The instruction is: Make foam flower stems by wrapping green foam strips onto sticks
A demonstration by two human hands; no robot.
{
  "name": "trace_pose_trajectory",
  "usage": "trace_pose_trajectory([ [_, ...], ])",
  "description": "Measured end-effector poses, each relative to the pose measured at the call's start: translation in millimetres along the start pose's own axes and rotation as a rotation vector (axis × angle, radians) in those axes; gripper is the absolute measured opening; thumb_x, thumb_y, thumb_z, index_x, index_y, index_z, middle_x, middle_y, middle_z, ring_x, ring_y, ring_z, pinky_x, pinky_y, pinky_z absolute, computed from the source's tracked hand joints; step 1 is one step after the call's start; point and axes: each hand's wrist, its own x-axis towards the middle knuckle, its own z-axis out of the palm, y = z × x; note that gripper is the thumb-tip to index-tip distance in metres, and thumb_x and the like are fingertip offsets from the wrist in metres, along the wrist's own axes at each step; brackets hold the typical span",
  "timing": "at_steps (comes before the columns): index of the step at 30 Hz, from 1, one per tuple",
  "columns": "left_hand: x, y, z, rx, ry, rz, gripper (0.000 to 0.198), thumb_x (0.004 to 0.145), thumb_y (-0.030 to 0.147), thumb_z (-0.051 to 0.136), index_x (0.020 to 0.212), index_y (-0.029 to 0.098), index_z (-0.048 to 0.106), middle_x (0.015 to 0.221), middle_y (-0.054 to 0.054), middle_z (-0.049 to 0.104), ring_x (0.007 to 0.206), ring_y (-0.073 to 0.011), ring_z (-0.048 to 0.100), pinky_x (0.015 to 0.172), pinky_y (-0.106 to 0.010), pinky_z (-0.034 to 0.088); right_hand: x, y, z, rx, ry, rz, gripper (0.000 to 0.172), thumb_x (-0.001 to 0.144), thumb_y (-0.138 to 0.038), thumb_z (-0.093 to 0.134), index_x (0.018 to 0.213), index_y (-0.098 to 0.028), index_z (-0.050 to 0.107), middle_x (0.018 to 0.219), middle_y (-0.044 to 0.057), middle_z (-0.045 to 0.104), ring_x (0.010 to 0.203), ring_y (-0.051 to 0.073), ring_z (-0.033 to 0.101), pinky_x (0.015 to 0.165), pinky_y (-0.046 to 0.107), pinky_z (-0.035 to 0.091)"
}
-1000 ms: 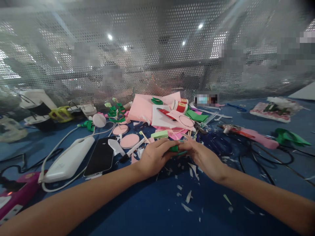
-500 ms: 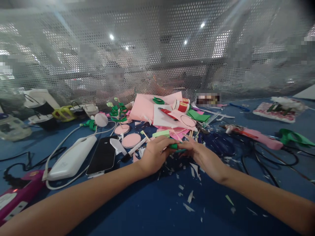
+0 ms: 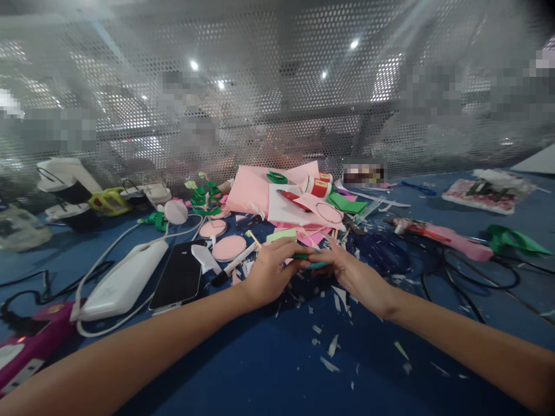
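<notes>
My left hand [image 3: 274, 267] is closed around a small green piece, seemingly paper [image 3: 318, 266], in the middle of the view. From the other side, the fingers of my right hand [image 3: 358, 276] press on that piece. Fingers cover most of it, so its full shape is hidden. A light green paper piece [image 3: 281, 236] lies just behind my left hand. Close by on the left are a pink disc [image 3: 229, 248] and a pen-like stick with a dark tip [image 3: 234, 263].
Paper scraps [image 3: 333, 345] litter the blue table [image 3: 277, 370]. Leftward lie a black phone [image 3: 178, 276], a white power bank [image 3: 125, 281] and a magenta power strip [image 3: 39, 338]. A pink glue gun [image 3: 459, 241] with cables, blue-handled scissors [image 3: 385, 254] and pink sheets [image 3: 249, 193] are also there.
Both hands stay together around the green piece, with the right fingers slightly shifted and more of its lower teal edge showing. The whole view has shifted slightly.
</notes>
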Motion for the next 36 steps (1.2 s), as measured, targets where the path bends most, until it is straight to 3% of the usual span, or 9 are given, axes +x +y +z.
trace_pose_trajectory([
  [7,2.5,0.9,-1.2,-0.047,-0.012,-0.047,0.009,0.08,0.013,0.056,0.084,0.013,0.065,0.076,-0.005,0.065,0.07,-0.0122,0.059,0.064,-0.024,0.048,-3.2,12.5,-5.7,-0.096,0.051,-0.078,0.051,0.081,-0.06,0.046,0.119,-0.028,0.055,0.116,0.004,0.06,0.124,0.024,0.038,0.107,0.047,0.018],
  [12,1.4,2.1,-0.6,0.016,-0.063,-0.02,0.014,0.081,0.018,0.057,0.093,0.013,0.063,0.081,-0.006,0.066,0.077,-0.0141,0.06,0.069,-0.026,0.049,-4.9,-5.0,4.9,0.137,-0.013,-0.071,0.048,0.081,-0.06,0.044,0.104,-0.023,0.064,0.098,0.007,0.067,0.109,0.026,0.051,0.096,0.047,0.033],
  [17,-2.3,2.5,0.4,0.129,-0.059,0.029,0.028,0.082,0.017,0.056,0.11,0.013,0.055,0.098,-0.01,0.063,0.093,-0.0174,0.057,0.079,-0.031,0.049,-9.9,-24.4,12.1,0.359,-0.126,0.044,0.069,0.085,-0.063,0.021,0.087,-0.013,0.069,0.095,0.014,0.066,0.103,0.029,0.054,0.091,0.046,0.039],
  [26,-4.8,5.8,-2.8,0.162,-0.033,0.089,0.018,0.083,0.011,0.049,0.098,0.014,0.058,0.082,-0.006,0.063,0.079,-0.016,0.055,0.071,-0.031,0.049,-9.4,-22.0,8.4,0.278,-0.16,0.088,0.078,0.084,-0.066,0.009,0.086,-0.015,0.069,0.095,0.014,0.066,0.103,0.027,0.055,0.092,0.045,0.041],
  [31,-5.2,4.1,-3.0,0.135,-0.019,0.09,0.018,0.081,0.005,0.047,0.092,0.015,0.059,0.083,-0.006,0.064,0.08,-0.0155,0.057,0.071,-0.029,0.049,-11.3,-23.9,10.4,0.315,-0.197,0.086,0.072,0.087,-0.062,0.015,0.093,-0.014,0.068,0.097,0.014,0.066,0.105,0.027,0.054,0.093,0.046,0.039],
  [36,-4.6,2.8,-1.5,0.098,0.015,0.051,0.014,0.082,0.009,0.05,0.091,0.014,0.059,0.085,-0.006,0.065,0.08,-0.0149,0.059,0.071,-0.028,0.049,-12.8,-20.6,12.1,0.113,-0.168,-0.002,0.069,0.086,-0.065,0.017,0.105,-0.019,0.065,0.112,0.011,0.062,0.116,0.026,0.046,0.098,0.048,0.032],
])
